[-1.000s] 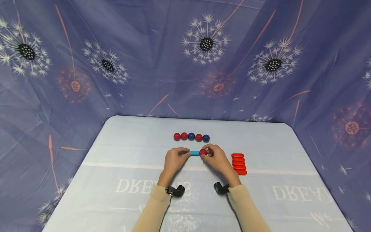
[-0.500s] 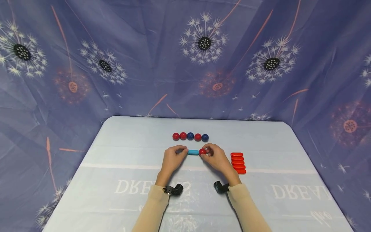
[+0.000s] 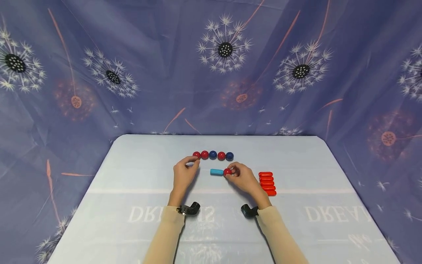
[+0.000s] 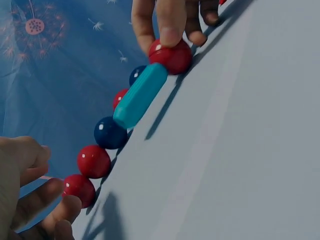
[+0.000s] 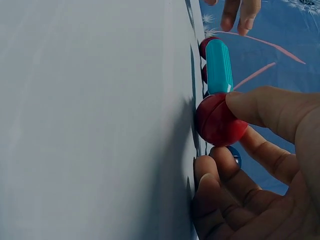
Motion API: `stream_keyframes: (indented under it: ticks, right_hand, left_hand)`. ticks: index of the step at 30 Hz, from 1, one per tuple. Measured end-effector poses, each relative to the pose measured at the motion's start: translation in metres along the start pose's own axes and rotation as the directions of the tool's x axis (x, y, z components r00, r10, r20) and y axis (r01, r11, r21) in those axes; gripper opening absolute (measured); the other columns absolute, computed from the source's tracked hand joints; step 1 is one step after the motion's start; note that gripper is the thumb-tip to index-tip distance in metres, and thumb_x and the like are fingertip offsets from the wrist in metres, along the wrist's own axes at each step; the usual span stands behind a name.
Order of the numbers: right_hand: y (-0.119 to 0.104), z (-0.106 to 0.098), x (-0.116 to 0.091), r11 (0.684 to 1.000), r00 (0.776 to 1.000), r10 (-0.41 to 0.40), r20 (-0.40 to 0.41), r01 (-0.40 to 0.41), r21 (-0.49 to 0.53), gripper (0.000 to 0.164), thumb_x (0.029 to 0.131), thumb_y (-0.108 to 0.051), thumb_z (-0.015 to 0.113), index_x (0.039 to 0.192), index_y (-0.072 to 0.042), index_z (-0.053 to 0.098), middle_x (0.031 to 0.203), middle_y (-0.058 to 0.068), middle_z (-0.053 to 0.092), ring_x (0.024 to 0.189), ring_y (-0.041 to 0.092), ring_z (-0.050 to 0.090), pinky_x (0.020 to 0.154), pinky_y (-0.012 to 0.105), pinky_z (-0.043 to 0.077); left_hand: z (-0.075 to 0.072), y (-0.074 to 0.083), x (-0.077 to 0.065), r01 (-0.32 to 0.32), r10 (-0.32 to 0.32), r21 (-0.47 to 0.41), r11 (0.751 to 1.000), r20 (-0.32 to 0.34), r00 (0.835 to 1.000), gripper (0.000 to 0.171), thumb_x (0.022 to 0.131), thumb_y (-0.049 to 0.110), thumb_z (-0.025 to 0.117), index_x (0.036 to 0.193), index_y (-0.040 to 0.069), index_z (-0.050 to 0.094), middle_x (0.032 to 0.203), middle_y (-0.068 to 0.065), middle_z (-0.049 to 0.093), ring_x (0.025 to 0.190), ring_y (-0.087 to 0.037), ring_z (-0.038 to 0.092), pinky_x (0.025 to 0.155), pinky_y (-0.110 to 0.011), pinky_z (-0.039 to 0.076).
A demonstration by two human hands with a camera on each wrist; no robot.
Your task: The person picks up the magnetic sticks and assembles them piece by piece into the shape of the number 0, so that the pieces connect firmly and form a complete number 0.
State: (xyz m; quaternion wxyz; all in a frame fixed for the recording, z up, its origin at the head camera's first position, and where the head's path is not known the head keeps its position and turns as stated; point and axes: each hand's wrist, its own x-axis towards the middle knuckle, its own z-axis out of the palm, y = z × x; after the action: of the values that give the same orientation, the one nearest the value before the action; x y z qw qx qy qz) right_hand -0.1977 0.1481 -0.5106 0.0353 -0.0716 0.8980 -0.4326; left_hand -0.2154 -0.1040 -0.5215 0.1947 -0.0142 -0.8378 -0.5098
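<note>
My right hand pinches a red ball between thumb and fingers. A light-blue ribbed rod is joined to that ball and points left, its other end free. The left hand has its thumb and fingers apart by the leftmost red ball of a row; whether a fingertip touches it I cannot tell. Also in that row are a second red ball, a dark blue ball, another red ball and a dark blue ball at the right end.
Several red rods lie stacked side by side near my right forearm. A pale cloth with printed lettering covers the table. Behind it hangs a purple curtain with dandelion prints.
My left hand has let go of the blue rod and moved left and away from me to the row of balls. The right hand still holds the red ball with the rod.
</note>
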Motion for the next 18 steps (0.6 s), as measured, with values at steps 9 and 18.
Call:
stream_keyframes:
  ticks: [9,18]
  right_hand:
    - [0.001,0.0,0.0,1.0,1.0,0.012,0.005,-0.012,0.008,0.026,0.09,-0.018,0.08,0.113,-0.013,0.069,0.092,0.001,0.063,0.082,0.016,0.056,0.074,0.03,0.048]
    - [0.002,-0.001,0.0,1.0,1.0,0.0,0.001,0.0,0.028,0.027,0.09,-0.018,0.08,0.113,-0.012,0.069,0.091,0.001,0.062,0.081,0.016,0.057,0.072,0.029,0.048]
  left_hand:
    - [0.002,-0.008,0.018,0.059,-0.062,0.076,0.995,0.03,0.998,0.044,0.087,0.016,0.079,0.128,0.005,0.07,0.112,-0.016,0.074,0.059,-0.009,0.055,0.06,-0.025,0.045]
    - [0.004,-0.008,0.026,0.09,-0.107,0.187,0.978,0.084,0.991,0.05,0.089,0.024,0.08,0.134,0.008,0.066,0.119,-0.017,0.072,0.11,-0.036,0.066,0.093,-0.052,0.052]
